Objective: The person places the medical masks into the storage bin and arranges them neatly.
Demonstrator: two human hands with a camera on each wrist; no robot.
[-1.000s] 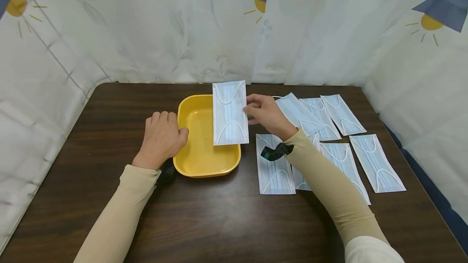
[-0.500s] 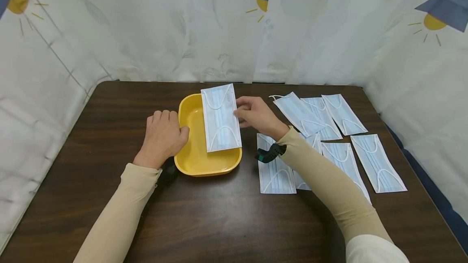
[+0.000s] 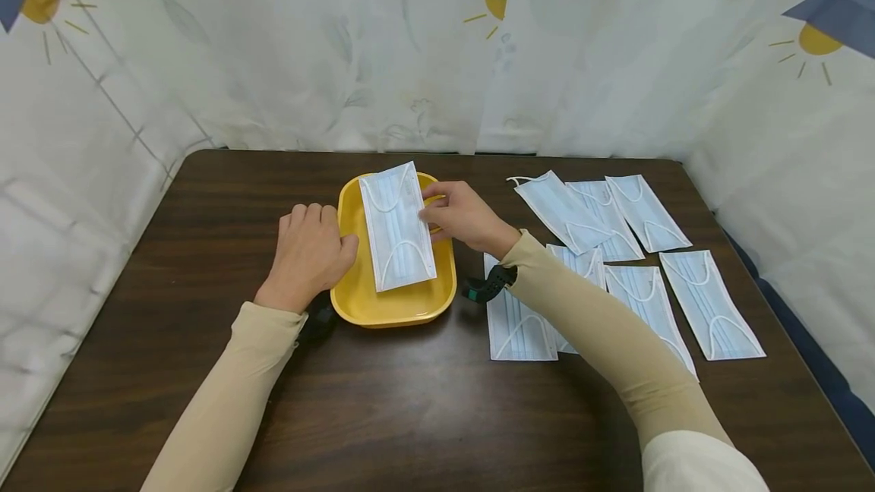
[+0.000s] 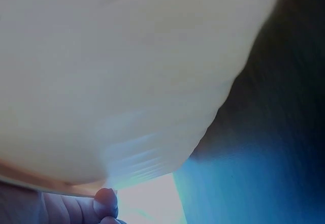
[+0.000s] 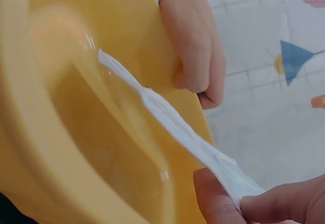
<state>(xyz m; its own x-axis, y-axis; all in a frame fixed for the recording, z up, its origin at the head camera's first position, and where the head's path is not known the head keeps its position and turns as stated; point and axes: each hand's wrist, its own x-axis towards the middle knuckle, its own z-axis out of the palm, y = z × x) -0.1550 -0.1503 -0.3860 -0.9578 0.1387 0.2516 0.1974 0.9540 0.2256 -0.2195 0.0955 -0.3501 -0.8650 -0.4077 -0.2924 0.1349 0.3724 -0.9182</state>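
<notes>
My left hand grips the left rim of a yellow plastic tray. In the left wrist view its fingertips show at the edge of the tray's pale-looking underside. Over the tray hangs a light blue face mask with white ear loops, tilted slightly. Thumb and fingers of my right hand pinch the mask by its right edge. Seen edge-on in the right wrist view, the mask is above the tray's inside, where no other mask is visible.
Several more face masks lie on the right of the dark wooden table, some overlapping, such as the nearest mask and the rightmost mask. My right forearm passes above some of them. A printed white curtain stands behind the table.
My right hand has carried the mask leftward, from the tray's right side to over its middle, and lowered it a little, tilting it. The left hand stays on the rim.
</notes>
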